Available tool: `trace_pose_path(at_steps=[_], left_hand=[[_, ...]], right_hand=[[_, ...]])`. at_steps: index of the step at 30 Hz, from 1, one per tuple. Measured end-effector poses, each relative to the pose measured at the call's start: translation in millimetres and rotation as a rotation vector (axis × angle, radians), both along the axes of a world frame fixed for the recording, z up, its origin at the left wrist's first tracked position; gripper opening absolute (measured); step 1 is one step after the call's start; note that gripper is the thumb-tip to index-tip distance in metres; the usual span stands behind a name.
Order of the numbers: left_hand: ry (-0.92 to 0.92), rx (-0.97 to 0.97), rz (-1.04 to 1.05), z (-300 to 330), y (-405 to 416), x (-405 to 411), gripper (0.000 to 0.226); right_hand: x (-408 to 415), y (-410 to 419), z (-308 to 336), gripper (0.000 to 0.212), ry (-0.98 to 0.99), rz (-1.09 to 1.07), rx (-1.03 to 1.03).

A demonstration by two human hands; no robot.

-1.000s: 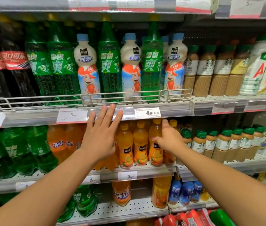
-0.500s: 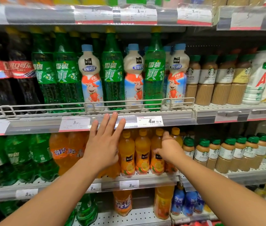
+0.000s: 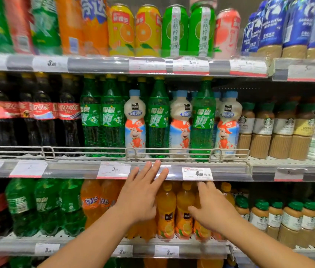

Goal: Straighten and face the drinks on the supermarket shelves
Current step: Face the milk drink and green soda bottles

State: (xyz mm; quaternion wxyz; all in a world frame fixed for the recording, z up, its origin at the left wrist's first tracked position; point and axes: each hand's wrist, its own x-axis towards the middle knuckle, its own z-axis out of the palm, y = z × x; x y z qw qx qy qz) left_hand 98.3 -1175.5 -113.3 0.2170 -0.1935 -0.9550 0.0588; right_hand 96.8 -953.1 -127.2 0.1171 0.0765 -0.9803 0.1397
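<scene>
My left hand [image 3: 139, 192] is raised with fingers spread in front of the price rail, holding nothing. My right hand [image 3: 212, 206] hangs open before the orange juice bottles [image 3: 184, 215], fingers pointing up towards the 4.00 price tag [image 3: 197, 173]. On the shelf above stand green soda bottles [image 3: 158, 120] mixed with white milk-drink bottles [image 3: 135, 124] that have blue caps and a cow picture. All their labels face front.
A wire rail [image 3: 187, 151] guards the middle shelf's front. Cola bottles [image 3: 37, 117] stand left, coffee bottles [image 3: 280, 132] right. Cans [image 3: 174, 29] fill the top shelf. Green soda [image 3: 46, 206] and orange soda [image 3: 91, 202] sit lower left, more coffee bottles [image 3: 292, 221] lower right.
The view has tilted upward, bringing the top shelf of cans into sight. My right hand has let go of the orange juice bottle and opened. My left hand stays spread.
</scene>
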Motion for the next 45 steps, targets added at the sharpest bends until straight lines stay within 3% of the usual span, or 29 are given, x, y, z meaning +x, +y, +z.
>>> trace_pose_path(at_steps=[3,6,9,11,14,20,25,28,33,37,45], left_hand=[[-0.065,-0.037,-0.074,18.2,-12.9,-0.4,0.091],[-0.047,-0.047,-0.153,32.5,-33.1,2.6,0.078],[0.163,-0.012,-0.142,43.9,-60.1,6.2,0.062],[0.267,0.069,-0.029,48.8,-73.8,2.5,0.066],[0.228,0.120,0.134,51.8,-87.3,-5.0,0.076],[0.403,0.170,0.016,28.9,-95.8,-22.9,0.067],[0.513,0.162,-0.019,19.3,-100.7,-35.3,0.068],[0.576,0.170,-0.042,16.3,-101.5,-38.4,0.068],[0.574,0.177,-0.035,15.6,-101.9,-36.1,0.067],[0.553,0.187,-0.024,17.5,-102.2,-32.1,0.065],[0.565,0.218,-0.037,13.8,-100.3,-35.2,0.064]], right_hand=[[14.0,-21.4,43.1,0.048,-0.047,0.128,-0.063],[16.2,-39.5,75.5,0.032,0.163,0.252,-0.064],[5.4,-55.5,95.2,0.034,0.432,0.381,-0.021],[-6.5,-61.9,98.9,0.048,0.488,0.372,0.090],[-21.2,-69.1,90.1,0.058,0.429,0.309,0.220],[-29.0,-75.2,86.8,0.049,0.494,0.275,0.287],[-30.9,-111.8,151.5,0.038,0.579,0.344,-0.113],[-40.7,-141.8,189.9,0.053,0.570,0.308,-0.244],[-61.8,-174.4,215.8,0.079,0.409,0.171,-0.117],[-68.6,-178.9,215.6,0.061,0.461,0.117,0.026],[-50.6,-173.6,209.2,0.063,0.532,0.161,-0.095]])
